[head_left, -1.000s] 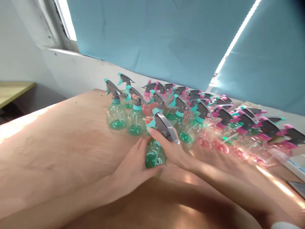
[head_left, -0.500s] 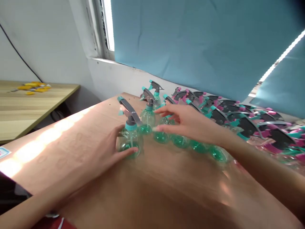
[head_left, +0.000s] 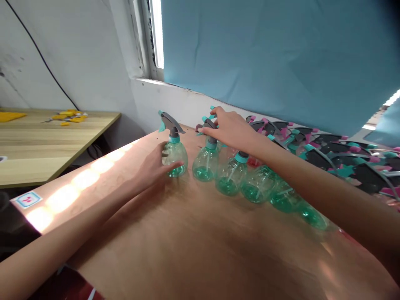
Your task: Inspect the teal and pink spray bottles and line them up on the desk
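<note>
My left hand point(head_left: 158, 162) is curled around the lower body of a clear green spray bottle point(head_left: 176, 155) with a grey and teal trigger head; the bottle stands upright at the left end of a row. My right hand point(head_left: 233, 127) reaches over the row, its thumb and fingers curled around the grey and teal head of a rear spray bottle point(head_left: 213, 108), largely hidden by the hand. Just below the right thumb is another upright green spray bottle point(head_left: 206, 162). Several more green bottles point(head_left: 229, 179) run to the right, partly behind my right forearm.
A mass of pink, teal and grey spray bottles point(head_left: 331, 150) crowds the right side against the wall. Blue sheeting point(head_left: 265, 62) covers the window. On the left, a wooden table point(head_left: 25, 146) bears yellow pieces point(head_left: 70, 115). A sticker point(head_left: 28, 200) lies near the brown tabletop's left edge.
My left hand and its bottle have moved back towards the wall, in line with the row. My right hand has risen from the bottle bodies to the trigger heads. The view has shifted left.
</note>
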Action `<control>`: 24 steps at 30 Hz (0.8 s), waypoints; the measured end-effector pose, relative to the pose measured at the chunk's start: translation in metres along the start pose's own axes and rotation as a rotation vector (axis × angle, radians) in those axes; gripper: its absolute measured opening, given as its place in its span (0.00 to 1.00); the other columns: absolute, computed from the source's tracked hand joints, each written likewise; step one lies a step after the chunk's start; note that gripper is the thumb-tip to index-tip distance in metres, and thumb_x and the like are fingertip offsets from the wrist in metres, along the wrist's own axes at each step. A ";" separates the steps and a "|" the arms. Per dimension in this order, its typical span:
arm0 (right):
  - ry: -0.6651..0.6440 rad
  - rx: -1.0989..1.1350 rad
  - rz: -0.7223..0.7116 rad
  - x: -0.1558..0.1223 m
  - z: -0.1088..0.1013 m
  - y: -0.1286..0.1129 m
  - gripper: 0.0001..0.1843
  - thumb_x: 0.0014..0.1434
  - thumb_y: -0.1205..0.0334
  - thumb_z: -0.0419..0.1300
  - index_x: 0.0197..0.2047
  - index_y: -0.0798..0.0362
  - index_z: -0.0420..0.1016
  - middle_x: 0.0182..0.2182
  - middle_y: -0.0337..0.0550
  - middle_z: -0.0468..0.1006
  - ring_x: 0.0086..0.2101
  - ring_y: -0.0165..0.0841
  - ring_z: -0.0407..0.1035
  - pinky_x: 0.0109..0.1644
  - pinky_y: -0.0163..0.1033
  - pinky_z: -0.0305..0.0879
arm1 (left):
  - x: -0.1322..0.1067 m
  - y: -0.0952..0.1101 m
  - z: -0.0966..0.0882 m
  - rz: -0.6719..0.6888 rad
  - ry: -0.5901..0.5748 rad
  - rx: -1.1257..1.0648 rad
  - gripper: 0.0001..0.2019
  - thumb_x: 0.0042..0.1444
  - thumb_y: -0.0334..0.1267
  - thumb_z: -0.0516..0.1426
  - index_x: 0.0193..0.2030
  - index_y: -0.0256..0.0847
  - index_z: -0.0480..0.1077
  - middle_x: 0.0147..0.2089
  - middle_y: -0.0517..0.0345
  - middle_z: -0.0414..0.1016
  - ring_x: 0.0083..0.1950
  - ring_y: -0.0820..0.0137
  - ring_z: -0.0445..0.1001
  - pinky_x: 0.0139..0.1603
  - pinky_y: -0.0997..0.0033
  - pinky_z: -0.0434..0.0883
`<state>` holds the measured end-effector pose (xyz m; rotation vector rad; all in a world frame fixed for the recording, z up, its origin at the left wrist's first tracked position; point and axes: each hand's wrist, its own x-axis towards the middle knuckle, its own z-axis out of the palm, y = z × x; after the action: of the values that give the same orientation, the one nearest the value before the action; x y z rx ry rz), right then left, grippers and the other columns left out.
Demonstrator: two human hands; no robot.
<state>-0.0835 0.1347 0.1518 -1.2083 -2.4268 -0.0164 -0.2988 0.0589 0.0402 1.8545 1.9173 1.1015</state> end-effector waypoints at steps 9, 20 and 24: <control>-0.034 0.012 -0.056 0.009 0.007 0.004 0.18 0.64 0.57 0.56 0.52 0.61 0.72 0.31 0.54 0.76 0.33 0.44 0.71 0.31 0.42 0.59 | 0.011 -0.001 0.013 0.034 0.013 0.011 0.41 0.56 0.57 0.61 0.67 0.34 0.51 0.61 0.39 0.66 0.58 0.50 0.70 0.52 0.53 0.71; -0.115 0.043 -0.107 0.005 -0.003 -0.003 0.16 0.63 0.56 0.57 0.48 0.59 0.73 0.31 0.50 0.78 0.31 0.39 0.69 0.29 0.39 0.56 | 0.012 -0.001 0.014 0.042 0.019 0.027 0.40 0.53 0.56 0.63 0.65 0.36 0.54 0.58 0.40 0.69 0.54 0.50 0.72 0.46 0.55 0.73; -0.115 0.034 -0.116 0.002 -0.003 -0.005 0.17 0.64 0.57 0.56 0.50 0.60 0.72 0.34 0.51 0.78 0.32 0.38 0.69 0.29 0.38 0.56 | 0.012 -0.001 0.014 0.046 0.030 0.040 0.40 0.53 0.57 0.63 0.65 0.37 0.55 0.58 0.40 0.68 0.53 0.50 0.73 0.45 0.53 0.73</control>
<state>-0.0870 0.1329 0.1562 -1.0798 -2.5836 0.0613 -0.2925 0.0750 0.0342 1.9232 1.9363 1.1189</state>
